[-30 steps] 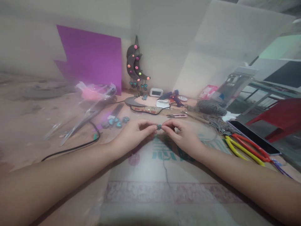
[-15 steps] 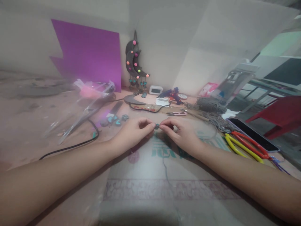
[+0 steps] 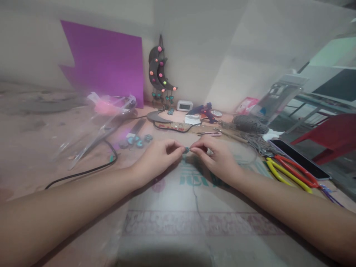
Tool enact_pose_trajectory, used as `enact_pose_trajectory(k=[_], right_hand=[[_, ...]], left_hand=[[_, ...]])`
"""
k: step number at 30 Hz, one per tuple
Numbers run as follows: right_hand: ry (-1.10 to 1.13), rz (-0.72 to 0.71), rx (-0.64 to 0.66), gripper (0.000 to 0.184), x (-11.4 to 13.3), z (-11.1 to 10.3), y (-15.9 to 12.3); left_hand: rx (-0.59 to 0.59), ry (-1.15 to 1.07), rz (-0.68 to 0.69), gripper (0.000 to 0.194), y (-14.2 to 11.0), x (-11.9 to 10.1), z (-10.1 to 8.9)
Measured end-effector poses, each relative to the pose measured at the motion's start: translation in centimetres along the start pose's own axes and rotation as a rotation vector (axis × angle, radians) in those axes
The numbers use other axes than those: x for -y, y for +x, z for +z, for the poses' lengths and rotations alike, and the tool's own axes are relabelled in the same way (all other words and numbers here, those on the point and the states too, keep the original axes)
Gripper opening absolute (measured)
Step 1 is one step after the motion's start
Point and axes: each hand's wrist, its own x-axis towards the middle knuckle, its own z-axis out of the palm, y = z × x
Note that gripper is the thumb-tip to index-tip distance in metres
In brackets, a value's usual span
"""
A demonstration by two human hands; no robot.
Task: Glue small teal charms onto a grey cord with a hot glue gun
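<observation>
My left hand (image 3: 164, 154) pinches a small teal-and-grey charm (image 3: 186, 150) between thumb and fingertips, above a printed sheet (image 3: 167, 222) on the table. Close against its right side is my right hand (image 3: 215, 155), thumb and forefinger pressed together; what they grip is too small to make out. A thin grey yarn (image 3: 195, 193) trails down the sheet beneath the hands. Several similar teal-and-grey charms (image 3: 139, 144) lie to the left of my left hand. Beyond the hands rests a grey crescent moon (image 3: 160, 118).
Behind stand a glue gun (image 3: 204, 110) and a small white clock (image 3: 184, 106); a moon hanging (image 3: 158, 70) is on the wall. To the right lie thread snips (image 3: 211, 134), a grey yarn ball (image 3: 250, 124), a phone (image 3: 300, 159) and red-and-yellow-handled scissors (image 3: 294, 172). A black cord (image 3: 83, 174) curves at left.
Both hands have shifted very slightly to the right, with the right fingertips a little farther from the left ones. The charm stays in the left pinch.
</observation>
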Motion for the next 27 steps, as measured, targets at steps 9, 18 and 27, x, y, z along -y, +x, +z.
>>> enact_pose_trajectory(k=[9, 18, 27], right_hand=[[0.059, 0.071, 0.018, 0.011, 0.22, 0.12, 0.16], [0.047, 0.082, 0.019, 0.01, 0.33, 0.25, 0.14], [0.081, 0.136, 0.05, 0.012, 0.42, 0.25, 0.23]], left_hand=[[0.022, -0.064, -0.044, 0.03, 0.09, 0.15, -0.09], [0.024, -0.051, -0.024, 0.031, 0.15, 0.26, -0.13], [0.028, -0.107, -0.028, 0.03, 0.28, 0.59, -0.07]])
